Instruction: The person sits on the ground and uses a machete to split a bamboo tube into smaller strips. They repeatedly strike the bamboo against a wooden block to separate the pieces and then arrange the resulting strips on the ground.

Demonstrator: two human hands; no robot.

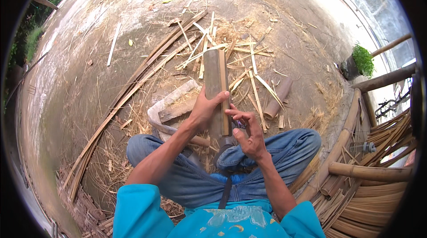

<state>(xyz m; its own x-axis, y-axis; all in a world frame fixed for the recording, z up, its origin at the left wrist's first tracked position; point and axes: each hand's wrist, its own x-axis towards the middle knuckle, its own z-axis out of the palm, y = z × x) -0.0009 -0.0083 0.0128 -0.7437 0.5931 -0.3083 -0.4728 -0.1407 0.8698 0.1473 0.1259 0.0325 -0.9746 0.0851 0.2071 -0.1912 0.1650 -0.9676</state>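
Head view: left hand [205, 106] grips the bamboo piece [214, 71] — right hand [251, 138] open, fingers bent, beside its edge.

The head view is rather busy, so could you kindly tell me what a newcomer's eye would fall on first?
Probably the bamboo piece at the centre, held in the left hand with the right hand close by. Next come the bright blue shirt at the bottom and the long strips curving down the left side.
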